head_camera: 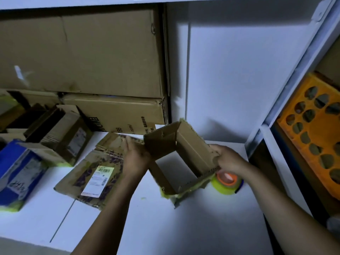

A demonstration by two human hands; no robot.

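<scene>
Both hands work the small cardboard box point(191, 150), tipped up on the worktop point(202, 227). The left hand point(135, 159) presses flat on its left wall and the right hand point(228, 159) pinches the right wall's edge, likely squaring it open. Tape roll point(225, 183) lies just beneath the right hand, handy for sealing.

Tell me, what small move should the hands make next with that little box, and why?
Probably squeeze the small box flat. The left hand lies against one wall, the right hand pinches the opposite one, the box is open right through, and a flattened box already lies beside it.
</scene>
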